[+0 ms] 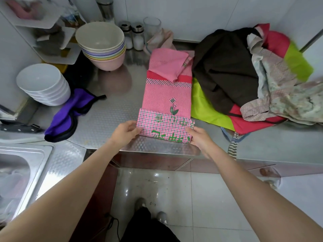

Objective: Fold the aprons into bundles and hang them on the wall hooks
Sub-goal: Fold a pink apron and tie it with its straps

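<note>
A pink checked apron (166,95) lies folded into a long strip on the steel counter (111,110), with its near end turned up into a flap bearing green lettering. My left hand (125,131) pinches the flap's left edge. At the flap's right edge my right hand (199,137) grips the fabric. A pile of other aprons (253,75), brown, lime green, red and floral, lies heaped to the right. A purple apron (66,116) sits crumpled on the left. No wall hooks are in view.
Stacked white bowls (43,84) and pastel bowls (103,44) stand at the back left, with shakers (132,35) and a glass (152,27) behind. A sink (19,172) lies at the left, and a knife (19,128) rests beside it. Tiled floor (174,189) is below.
</note>
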`<act>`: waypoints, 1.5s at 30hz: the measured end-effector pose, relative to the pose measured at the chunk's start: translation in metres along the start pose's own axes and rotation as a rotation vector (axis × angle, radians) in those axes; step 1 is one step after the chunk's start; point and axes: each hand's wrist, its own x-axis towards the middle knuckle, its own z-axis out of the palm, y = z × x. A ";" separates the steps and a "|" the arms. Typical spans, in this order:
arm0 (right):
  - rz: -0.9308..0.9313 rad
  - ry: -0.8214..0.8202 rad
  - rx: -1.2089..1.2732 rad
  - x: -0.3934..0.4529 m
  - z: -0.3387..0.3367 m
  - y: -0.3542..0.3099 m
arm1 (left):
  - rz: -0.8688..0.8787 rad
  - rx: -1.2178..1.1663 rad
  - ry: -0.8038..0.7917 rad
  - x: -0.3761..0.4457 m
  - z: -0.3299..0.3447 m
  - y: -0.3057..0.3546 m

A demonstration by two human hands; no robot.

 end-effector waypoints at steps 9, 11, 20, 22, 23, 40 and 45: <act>-0.041 0.176 -0.512 0.010 0.010 -0.004 | -0.122 0.103 0.148 0.003 0.018 -0.002; -0.042 0.230 -0.664 0.014 0.013 -0.008 | -0.123 0.222 0.163 0.002 0.015 -0.002; 0.060 0.279 -0.839 0.020 0.018 -0.010 | -0.155 0.560 0.145 -0.001 0.011 0.010; 0.061 0.281 -0.831 0.020 0.018 -0.009 | -0.007 0.768 0.253 -0.005 0.015 0.015; 0.060 0.280 -0.829 0.020 0.018 -0.009 | 0.139 0.872 0.263 -0.004 0.018 0.016; -0.339 -0.182 -1.426 0.001 0.006 0.007 | 0.432 1.230 -0.248 0.018 0.028 0.004; -0.390 -0.127 -1.321 0.001 0.002 -0.011 | 0.342 0.723 -0.063 0.021 0.007 0.004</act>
